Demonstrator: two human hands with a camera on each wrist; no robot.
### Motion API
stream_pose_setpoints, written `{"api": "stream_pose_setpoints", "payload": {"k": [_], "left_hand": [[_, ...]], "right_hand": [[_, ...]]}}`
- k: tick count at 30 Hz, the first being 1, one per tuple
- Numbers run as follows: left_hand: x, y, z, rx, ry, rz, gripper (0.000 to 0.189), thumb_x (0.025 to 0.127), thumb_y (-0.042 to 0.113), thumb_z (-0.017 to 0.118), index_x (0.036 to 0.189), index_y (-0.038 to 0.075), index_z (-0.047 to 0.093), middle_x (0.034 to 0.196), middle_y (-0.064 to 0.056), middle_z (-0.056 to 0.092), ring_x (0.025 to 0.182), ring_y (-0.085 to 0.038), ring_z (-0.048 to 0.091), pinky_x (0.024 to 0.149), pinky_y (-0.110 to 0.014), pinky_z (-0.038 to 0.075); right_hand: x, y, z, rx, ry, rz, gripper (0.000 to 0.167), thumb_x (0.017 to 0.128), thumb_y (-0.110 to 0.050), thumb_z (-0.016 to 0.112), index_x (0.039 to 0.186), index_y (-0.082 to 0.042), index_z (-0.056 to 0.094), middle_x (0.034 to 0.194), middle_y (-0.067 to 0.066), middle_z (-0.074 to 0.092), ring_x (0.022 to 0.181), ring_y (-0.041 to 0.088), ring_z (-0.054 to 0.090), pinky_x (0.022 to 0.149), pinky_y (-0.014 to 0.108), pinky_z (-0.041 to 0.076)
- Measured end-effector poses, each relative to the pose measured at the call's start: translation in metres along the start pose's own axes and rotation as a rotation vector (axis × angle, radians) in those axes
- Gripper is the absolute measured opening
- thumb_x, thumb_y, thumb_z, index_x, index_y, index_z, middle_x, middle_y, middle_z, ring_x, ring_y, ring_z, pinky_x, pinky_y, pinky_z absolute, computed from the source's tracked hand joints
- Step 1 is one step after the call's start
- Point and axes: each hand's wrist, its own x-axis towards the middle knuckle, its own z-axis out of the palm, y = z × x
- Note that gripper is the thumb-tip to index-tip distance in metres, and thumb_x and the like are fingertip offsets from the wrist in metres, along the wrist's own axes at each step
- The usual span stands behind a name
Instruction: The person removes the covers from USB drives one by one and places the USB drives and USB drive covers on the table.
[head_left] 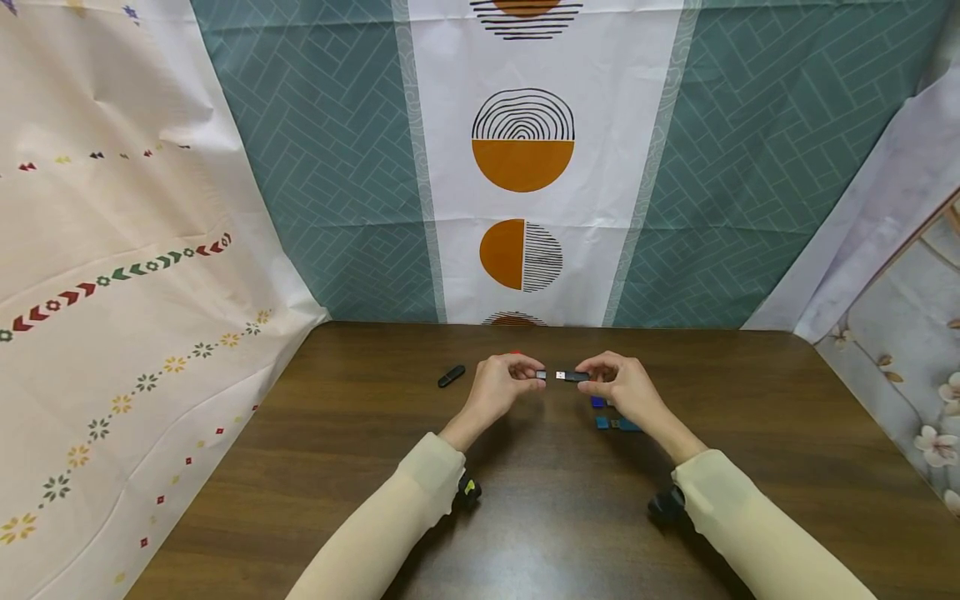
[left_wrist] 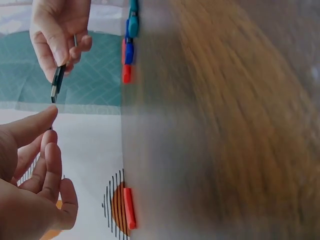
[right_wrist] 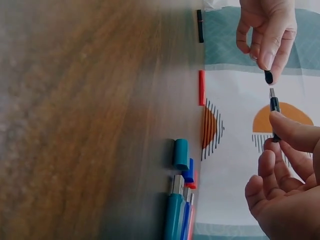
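Between thumb and fingers my right hand point(head_left: 624, 385) pinches a black USB flash drive point(right_wrist: 274, 104), its metal plug bare and pointing at the other hand. My left hand point(head_left: 498, 382) pinches a small black cap point(right_wrist: 268, 77) by its end. Plug and cap face each other in the air above the table, a small gap apart. Under the right hand lie a teal USB flash drive point(right_wrist: 173, 215) with a bare plug and its separate teal cap point(right_wrist: 181, 154). Beside them are a blue cap point(head_left: 597, 402) and a blue drive point(right_wrist: 186, 220), partly hidden.
A black USB stick point(head_left: 452, 376) lies on the brown wooden table point(head_left: 360, 467), left of the left hand. Behind that hand is a red stick point(left_wrist: 129, 208), mostly hidden in the head view. Patterned cloth point(head_left: 360, 208) hangs along the table's back edge.
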Motion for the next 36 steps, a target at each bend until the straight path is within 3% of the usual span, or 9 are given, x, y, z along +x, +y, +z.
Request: {"api": "stream_pose_setpoints", "payload": {"k": [14,25,36], "left_hand": [[0.01,-0.013,0.002,0.055,-0.01,-0.082,0.018,0.087,0.012,0.086,0.104,0.008,0.082,0.082,0.004,0.072,0.073,-0.008,0.066,0.067,-0.024,0.054],[0.016,-0.016,0.006,0.092,-0.036,-0.169,0.019,0.087,0.014,0.086,0.105,0.008,0.083,0.08,0.005,0.071,0.074,-0.007,0.066,0.063,-0.023,0.051],[0.023,-0.018,0.011,0.167,-0.06,-0.198,0.017,0.086,0.016,0.087,0.102,0.012,0.083,0.083,0.004,0.072,0.074,-0.01,0.065,0.063,-0.026,0.052]], "right_hand": [[0.023,0.011,0.005,-0.057,-0.035,0.054,0.021,0.088,-0.002,0.082,0.109,0.001,0.076,0.087,0.008,0.067,0.077,0.023,0.056,0.066,0.031,0.047],[0.034,0.018,0.008,-0.125,-0.058,0.045,0.02,0.087,-0.002,0.083,0.105,0.002,0.077,0.089,0.008,0.068,0.075,0.02,0.059,0.068,0.033,0.049],[0.042,0.022,0.013,-0.149,-0.076,0.069,0.02,0.085,-0.003,0.084,0.103,0.002,0.078,0.095,0.013,0.069,0.078,0.021,0.059,0.069,0.032,0.049]]}}
